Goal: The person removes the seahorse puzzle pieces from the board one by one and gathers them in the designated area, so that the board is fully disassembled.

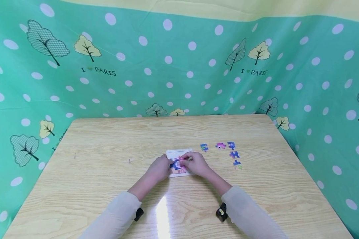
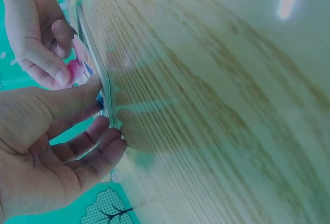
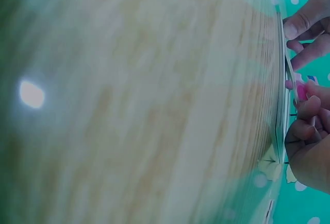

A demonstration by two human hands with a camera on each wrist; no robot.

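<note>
A white-framed puzzle board [image 1: 174,154] lies on the table with several pieces fitted in its lower part. My left hand [image 1: 161,168] holds the board's left edge, thumb over the top and the other fingers by the outer side. Above the board, my right hand [image 1: 197,163] pinches a pink jigsaw piece [image 2: 76,70] between thumb and fingers. The piece is at the assembled part, partly hidden by the fingers; whether it is seated I cannot tell. In the right wrist view, pink shows at the right hand's fingertips [image 3: 310,100].
To the right of the board lie loose jigsaw pieces: a blue one [image 1: 204,147], a pink one with an eye [image 1: 220,146], and several at the far right [image 1: 234,154]. A tiny scrap [image 1: 129,161] lies left on the wooden table [image 1: 101,142]. A green curtain [image 1: 155,83] hangs behind.
</note>
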